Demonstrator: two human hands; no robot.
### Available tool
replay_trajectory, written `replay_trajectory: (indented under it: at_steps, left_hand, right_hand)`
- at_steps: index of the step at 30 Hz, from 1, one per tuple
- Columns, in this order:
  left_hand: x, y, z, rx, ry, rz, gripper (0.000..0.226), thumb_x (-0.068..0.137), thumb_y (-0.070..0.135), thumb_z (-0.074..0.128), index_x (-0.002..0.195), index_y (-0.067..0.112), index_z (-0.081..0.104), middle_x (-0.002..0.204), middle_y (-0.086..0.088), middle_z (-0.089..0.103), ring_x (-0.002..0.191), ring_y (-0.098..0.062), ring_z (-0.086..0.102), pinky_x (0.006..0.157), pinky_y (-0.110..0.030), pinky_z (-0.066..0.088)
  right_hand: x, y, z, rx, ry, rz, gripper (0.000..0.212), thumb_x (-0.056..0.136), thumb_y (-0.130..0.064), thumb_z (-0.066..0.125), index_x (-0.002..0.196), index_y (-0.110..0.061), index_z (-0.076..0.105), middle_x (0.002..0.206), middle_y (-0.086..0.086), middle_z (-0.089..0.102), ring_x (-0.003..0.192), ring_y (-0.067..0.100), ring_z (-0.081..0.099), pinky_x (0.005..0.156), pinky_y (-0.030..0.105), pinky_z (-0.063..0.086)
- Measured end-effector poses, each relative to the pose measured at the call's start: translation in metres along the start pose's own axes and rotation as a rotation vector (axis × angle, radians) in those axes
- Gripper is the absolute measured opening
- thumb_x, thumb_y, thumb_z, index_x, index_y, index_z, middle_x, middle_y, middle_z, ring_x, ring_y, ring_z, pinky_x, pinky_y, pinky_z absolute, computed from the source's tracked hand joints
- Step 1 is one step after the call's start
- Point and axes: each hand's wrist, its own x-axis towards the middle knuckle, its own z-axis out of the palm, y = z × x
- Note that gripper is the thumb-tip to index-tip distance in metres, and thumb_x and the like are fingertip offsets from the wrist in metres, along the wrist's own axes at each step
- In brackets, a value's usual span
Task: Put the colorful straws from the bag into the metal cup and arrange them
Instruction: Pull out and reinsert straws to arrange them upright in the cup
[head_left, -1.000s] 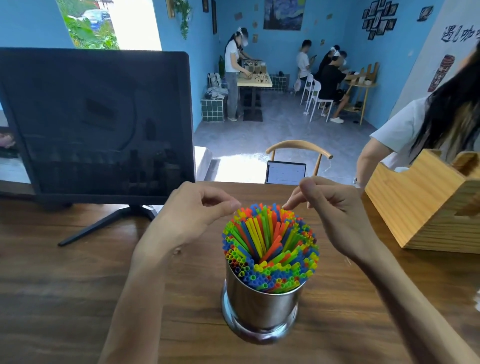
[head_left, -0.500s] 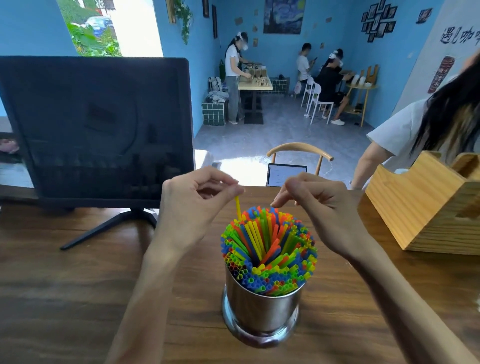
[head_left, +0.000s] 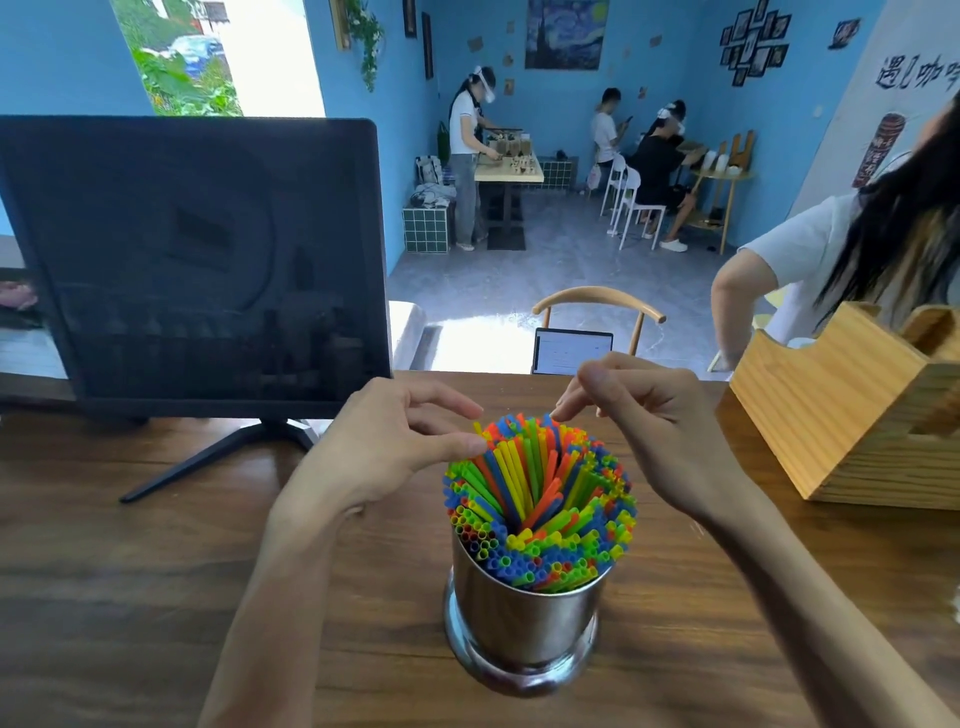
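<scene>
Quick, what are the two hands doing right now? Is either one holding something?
Left hand: pinching a yellow straw at the far edge of the bundle.
Right hand: fingers curled, fingertips at the straw tops; holding anything cannot be told.

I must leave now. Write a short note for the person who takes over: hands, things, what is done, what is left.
Left hand: pinches a yellow straw at the far left edge of the bundle.
Right hand: fingertips at the far top of the colorful straws; no clear grip.
Metal cup: upright on the wooden table, packed with straws.
Done: cup filled. No bag in view.
Left: seat the yellow straw, even out the tops.
</scene>
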Motion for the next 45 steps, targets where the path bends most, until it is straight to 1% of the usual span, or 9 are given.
replay_trajectory:
  at_steps: [8, 12, 17, 20, 25, 32, 36, 41, 45]
  left_hand:
    - [-0.003, 0.000, 0.000, 0.066, 0.079, 0.137, 0.021, 0.082, 0.022, 0.084, 0.096, 0.033, 0.072, 0.080, 0.010, 0.078, 0.076, -0.005, 0.071, 0.075, -0.022, 0.053]
    - [-0.008, 0.007, -0.004, 0.024, 0.299, 0.387, 0.024, 0.087, 0.016, 0.078, 0.098, 0.037, 0.072, 0.085, 0.009, 0.074, 0.076, -0.010, 0.067, 0.073, -0.023, 0.056]
    - [-0.020, 0.043, -0.008, -0.272, 0.597, 0.836, 0.026, 0.093, 0.013, 0.075, 0.112, 0.031, 0.076, 0.095, 0.009, 0.077, 0.085, -0.014, 0.072, 0.076, -0.026, 0.055]
    - [-0.026, 0.057, -0.011, -0.436, 0.704, 0.952, 0.022, 0.093, 0.022, 0.075, 0.110, 0.036, 0.077, 0.097, 0.011, 0.077, 0.083, -0.017, 0.073, 0.074, -0.030, 0.058]
    - [-0.027, 0.043, -0.018, -0.467, 0.683, 0.828, 0.019, 0.089, 0.024, 0.077, 0.106, 0.034, 0.076, 0.091, 0.009, 0.076, 0.079, -0.017, 0.073, 0.075, -0.032, 0.060]
    - [-0.019, 0.007, -0.005, -0.177, 0.259, 0.549, 0.019, 0.078, 0.026, 0.080, 0.092, 0.038, 0.076, 0.084, 0.005, 0.075, 0.075, -0.008, 0.068, 0.071, -0.019, 0.054]
    - [-0.018, 0.006, 0.000, -0.068, -0.043, 0.467, 0.016, 0.081, 0.021, 0.085, 0.093, 0.030, 0.078, 0.086, 0.002, 0.076, 0.079, -0.011, 0.069, 0.073, -0.016, 0.053]
    - [0.012, 0.012, 0.010, -0.061, 0.306, 0.340, 0.009, 0.085, 0.026, 0.083, 0.088, 0.033, 0.079, 0.077, 0.011, 0.074, 0.067, -0.003, 0.061, 0.065, -0.014, 0.048]
    - [0.028, 0.013, 0.020, 0.234, 0.107, 0.212, 0.010, 0.085, 0.049, 0.077, 0.091, 0.042, 0.080, 0.087, 0.026, 0.071, 0.081, 0.002, 0.062, 0.070, -0.020, 0.050]
  right_hand:
    - [-0.002, 0.000, -0.003, -0.026, -0.009, 0.002, 0.045, 0.097, -0.054, 0.050, 0.076, -0.026, 0.079, 0.087, -0.006, 0.071, 0.094, 0.017, 0.067, 0.081, 0.026, 0.043]
    - [0.000, -0.002, -0.001, -0.025, -0.019, 0.001, 0.043, 0.096, -0.054, 0.050, 0.080, -0.027, 0.080, 0.089, -0.007, 0.072, 0.097, 0.016, 0.068, 0.083, 0.030, 0.044]
    - [0.003, -0.018, 0.011, 0.003, -0.248, -0.048, 0.036, 0.100, -0.045, 0.059, 0.135, -0.039, 0.060, 0.119, -0.015, 0.073, 0.120, 0.010, 0.065, 0.101, 0.036, 0.052]
    - [0.001, -0.020, 0.018, 0.037, -0.369, -0.130, 0.040, 0.103, -0.033, 0.060, 0.143, -0.032, 0.053, 0.114, -0.008, 0.075, 0.116, 0.012, 0.068, 0.101, 0.028, 0.050]
    - [0.003, -0.024, -0.010, 0.320, -0.156, -0.122, 0.014, 0.093, -0.043, 0.068, 0.105, -0.036, 0.071, 0.074, 0.005, 0.075, 0.068, 0.014, 0.069, 0.067, 0.022, 0.052]
    - [0.013, -0.018, -0.040, 0.471, 0.138, -0.066, 0.035, 0.068, -0.052, 0.088, 0.082, -0.021, 0.080, 0.077, 0.000, 0.078, 0.061, 0.012, 0.069, 0.058, 0.021, 0.051]
    - [0.015, -0.016, -0.036, 0.513, 0.100, -0.065, 0.024, 0.081, -0.045, 0.079, 0.099, -0.029, 0.077, 0.090, -0.001, 0.077, 0.078, 0.018, 0.074, 0.064, 0.022, 0.055]
    - [0.010, -0.009, -0.025, 0.182, 0.090, -0.216, 0.056, 0.092, -0.009, 0.074, 0.129, -0.037, 0.042, 0.079, 0.004, 0.074, 0.066, 0.018, 0.073, 0.063, 0.023, 0.056]
    - [-0.004, 0.003, -0.007, -0.044, -0.021, -0.157, 0.032, 0.092, -0.032, 0.073, 0.116, -0.041, 0.054, 0.082, -0.001, 0.072, 0.074, 0.019, 0.072, 0.066, 0.038, 0.056]
